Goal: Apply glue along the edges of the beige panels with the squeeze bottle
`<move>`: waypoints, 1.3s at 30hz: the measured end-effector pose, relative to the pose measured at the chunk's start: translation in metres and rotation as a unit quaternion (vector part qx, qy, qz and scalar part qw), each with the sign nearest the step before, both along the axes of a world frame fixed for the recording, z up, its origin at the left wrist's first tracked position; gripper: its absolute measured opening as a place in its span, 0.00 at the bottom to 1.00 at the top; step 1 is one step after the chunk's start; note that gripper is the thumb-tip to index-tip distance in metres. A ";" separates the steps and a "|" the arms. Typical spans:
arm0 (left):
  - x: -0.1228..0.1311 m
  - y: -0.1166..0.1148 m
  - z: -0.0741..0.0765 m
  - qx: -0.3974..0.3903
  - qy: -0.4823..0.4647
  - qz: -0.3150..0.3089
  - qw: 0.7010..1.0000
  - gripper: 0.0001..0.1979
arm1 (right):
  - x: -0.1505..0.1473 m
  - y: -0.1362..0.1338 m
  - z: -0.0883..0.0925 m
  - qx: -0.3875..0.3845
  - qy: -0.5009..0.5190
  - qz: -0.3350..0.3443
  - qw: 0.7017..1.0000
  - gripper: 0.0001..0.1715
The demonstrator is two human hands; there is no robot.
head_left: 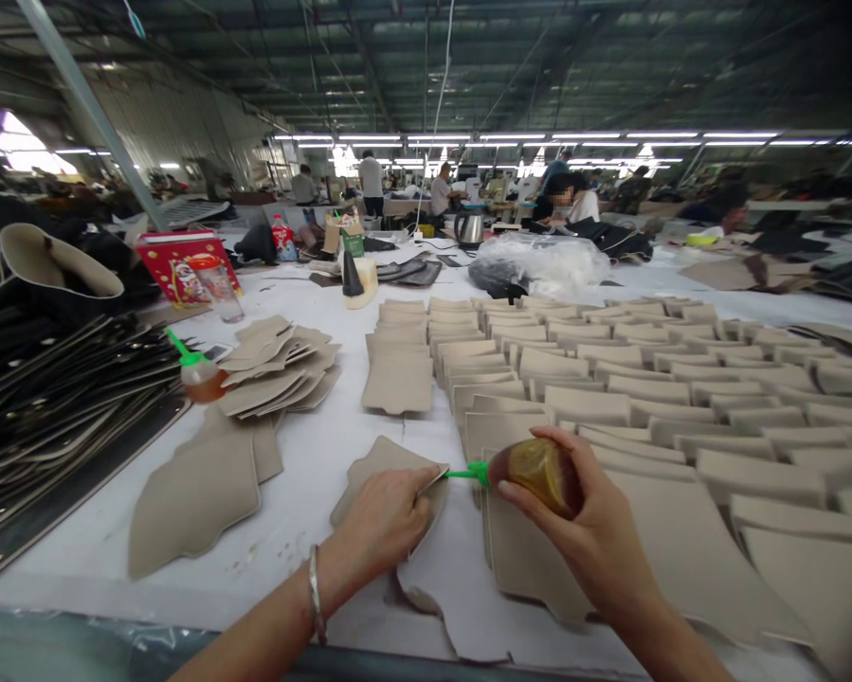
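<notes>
A squeeze bottle [535, 474] of amber liquid lies tilted sideways in my right hand [596, 521], whose fingers wrap round it. Its green nozzle points left and its tip touches or nearly touches the edge of a beige piece [369, 466]. My left hand [387, 519], with a bracelet at the wrist, pinches that piece at its right edge. Beneath and right of my left hand lies a pale piece [461, 587]. Rows of overlapping beige pieces [759, 474] spread over the right side. Loose beige pieces [194, 483] rest on the left.
A second green-capped bottle [202, 377] stands by a pile of beige pieces [283, 365]. Black strips [56, 407] are heaped at the far left. Behind are a red box [184, 265], a clear cup [218, 289], plastic wrap [546, 263], a kettle [468, 228] and several people.
</notes>
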State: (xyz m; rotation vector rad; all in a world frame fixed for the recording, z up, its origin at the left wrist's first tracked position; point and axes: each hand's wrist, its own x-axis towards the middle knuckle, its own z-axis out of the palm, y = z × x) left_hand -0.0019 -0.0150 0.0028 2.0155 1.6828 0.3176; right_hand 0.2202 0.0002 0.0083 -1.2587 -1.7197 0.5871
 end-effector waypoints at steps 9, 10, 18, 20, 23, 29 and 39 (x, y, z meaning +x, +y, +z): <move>0.003 0.001 0.001 0.019 0.073 -0.022 0.997 0.20 | 0.001 -0.001 -0.002 0.006 -0.053 0.015 0.998 0.29; 0.003 0.001 0.001 0.020 0.076 -0.023 0.997 0.20 | 0.002 0.000 -0.001 0.002 -0.047 0.012 0.999 0.29; -0.001 0.000 -0.001 0.006 0.040 -0.036 0.999 0.21 | 0.004 0.002 -0.005 -0.028 -0.027 -0.002 0.999 0.30; -0.002 -0.001 0.000 0.000 0.026 -0.042 0.999 0.21 | 0.004 0.003 -0.003 -0.049 -0.019 0.005 0.999 0.30; -0.004 0.000 0.001 -0.009 0.013 -0.046 0.999 0.21 | 0.004 0.005 -0.002 -0.032 -0.008 -0.003 0.999 0.30; -0.006 0.000 -0.006 -0.010 0.014 -0.043 0.999 0.26 | 0.005 0.001 -0.004 -0.057 -0.014 -0.001 0.998 0.31; -0.002 -0.003 -0.007 -0.005 0.013 -0.027 1.000 0.25 | 0.007 0.005 -0.004 -0.085 0.004 0.003 0.996 0.32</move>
